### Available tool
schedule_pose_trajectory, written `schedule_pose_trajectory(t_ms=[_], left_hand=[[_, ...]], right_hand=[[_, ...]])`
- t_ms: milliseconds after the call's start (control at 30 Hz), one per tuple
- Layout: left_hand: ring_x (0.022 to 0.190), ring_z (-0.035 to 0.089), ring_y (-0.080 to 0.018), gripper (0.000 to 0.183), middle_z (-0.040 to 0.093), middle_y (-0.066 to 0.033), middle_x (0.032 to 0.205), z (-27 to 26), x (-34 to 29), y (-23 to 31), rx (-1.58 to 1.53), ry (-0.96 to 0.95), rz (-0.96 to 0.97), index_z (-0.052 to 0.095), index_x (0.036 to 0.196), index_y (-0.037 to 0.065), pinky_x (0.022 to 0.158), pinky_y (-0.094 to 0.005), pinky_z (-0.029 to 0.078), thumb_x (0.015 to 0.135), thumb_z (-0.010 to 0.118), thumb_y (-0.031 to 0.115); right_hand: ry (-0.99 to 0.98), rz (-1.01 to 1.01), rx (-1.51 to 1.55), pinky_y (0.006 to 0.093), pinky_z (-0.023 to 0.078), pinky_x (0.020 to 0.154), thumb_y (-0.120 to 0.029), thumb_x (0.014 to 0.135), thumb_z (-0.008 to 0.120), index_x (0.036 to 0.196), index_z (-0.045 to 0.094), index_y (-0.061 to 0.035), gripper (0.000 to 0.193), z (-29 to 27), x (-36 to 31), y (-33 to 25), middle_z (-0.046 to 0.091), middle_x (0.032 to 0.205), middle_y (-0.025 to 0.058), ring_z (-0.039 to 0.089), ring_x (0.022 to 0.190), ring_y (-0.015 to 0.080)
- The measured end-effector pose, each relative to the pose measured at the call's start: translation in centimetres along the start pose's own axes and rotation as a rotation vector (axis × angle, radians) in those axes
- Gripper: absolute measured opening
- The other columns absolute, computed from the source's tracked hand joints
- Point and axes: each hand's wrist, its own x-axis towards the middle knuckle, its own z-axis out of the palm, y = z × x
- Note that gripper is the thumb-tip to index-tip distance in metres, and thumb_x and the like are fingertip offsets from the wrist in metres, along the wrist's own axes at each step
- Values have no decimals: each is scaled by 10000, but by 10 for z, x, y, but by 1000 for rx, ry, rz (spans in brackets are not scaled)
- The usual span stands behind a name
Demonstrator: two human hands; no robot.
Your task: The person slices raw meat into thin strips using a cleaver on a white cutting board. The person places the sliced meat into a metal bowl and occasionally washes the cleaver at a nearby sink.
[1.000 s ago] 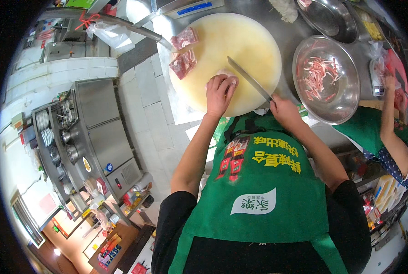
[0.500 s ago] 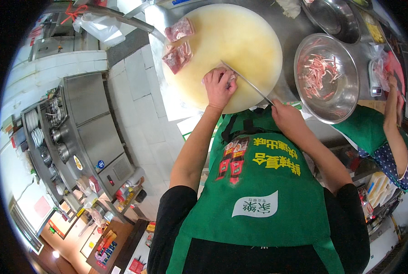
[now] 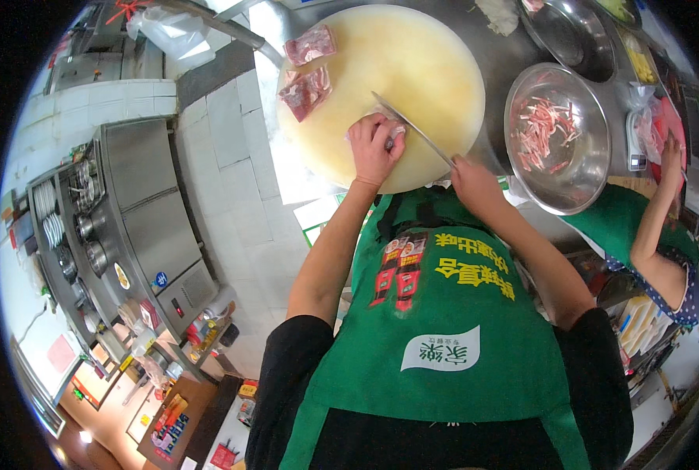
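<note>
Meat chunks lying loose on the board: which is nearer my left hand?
The lower chunk in view; the upper chunk lies farther from your left hand.

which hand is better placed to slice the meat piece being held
Likely the right hand: it grips the knife, with the blade close beside that meat. The left hand rests over it, without a knife.

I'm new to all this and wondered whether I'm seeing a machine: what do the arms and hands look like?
They're a person's. The left hand and right hand wear no gloves, leaving the fingers bare. The forearms are uncovered up to short black sleeves; no cables show. A green apron covers the front.
</note>
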Motion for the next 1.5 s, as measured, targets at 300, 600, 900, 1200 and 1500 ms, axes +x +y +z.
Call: schedule_pose_trajectory(t_ms=[300, 600, 900, 1200, 1500], left_hand=[[976, 574, -283, 271, 604, -22, 969, -2, 2, -1, 57, -5, 46, 677, 962, 181, 861, -427, 424, 709, 761, 132], [977, 586, -287, 268, 616, -24, 981, -1, 3, 3, 39, -2, 32, 679, 938, 173, 865, -428, 428, 687, 754, 117], [1012, 582, -298, 271, 627, -39, 1006, -1, 0, -4, 44, 22, -2, 680, 953, 155, 878, -437, 429, 692, 746, 131], [1003, 581, -305, 246, 628, -51, 1033, -1, 1, -2, 19, -1, 21, 682, 959, 137, 879, -441, 434, 727, 764, 138], [975, 583, -287, 204, 625, -36, 1003, -1, 1, -4, 1, 65, -2, 682, 923, 160, 856, -425, 444, 738, 749, 105]], right_hand=[[82, -116, 29, 570, 525, 674, -206, 982, 545, 1116, 590, -51, 210, -19, -17, -14, 673, 779, 235, 671, 746, 441], [-46, -10, -29, 590, 530, 712, -196, 993, 485, 1092, 562, -23, 214, -15, 13, -34, 673, 804, 276, 677, 782, 473], [-98, -6, -74, 586, 526, 702, -205, 992, 480, 1096, 551, -23, 221, -8, 5, -24, 663, 798, 275, 673, 796, 474], [40, -155, -39, 566, 548, 711, -169, 952, 513, 1044, 608, -3, 212, 14, 90, -51, 691, 839, 269, 690, 799, 462], [62, -69, -62, 590, 522, 709, -261, 998, 507, 1021, 601, -27, 254, -10, 5, -6, 661, 779, 256, 662, 751, 467]])
